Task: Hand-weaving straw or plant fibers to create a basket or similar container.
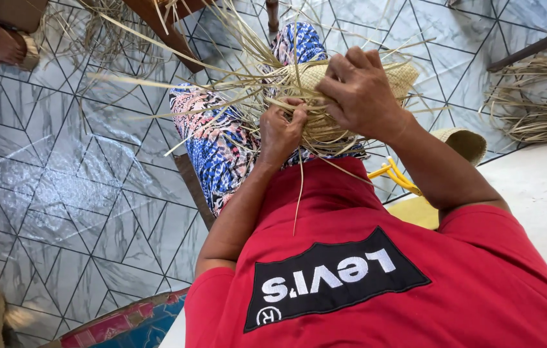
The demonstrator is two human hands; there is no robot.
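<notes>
A half-woven straw piece (315, 77), pale tan with many loose strips fanning out, rests on my lap over patterned blue and pink trousers. My left hand (282, 131) pinches straw strips at its near edge, fingers closed on them. My right hand (358, 92) lies over the woven part and grips it from above, hiding much of the weave. Long loose strips (157, 38) stick out to the left and upward.
Grey tiled floor (67, 187) on the left. A pile of loose straw (534, 109) lies at the right, a woven straw hat (463, 142) and yellow cord (399, 175) beside my right arm, a white surface (544, 193) at right. Another person's foot (2, 42) top left.
</notes>
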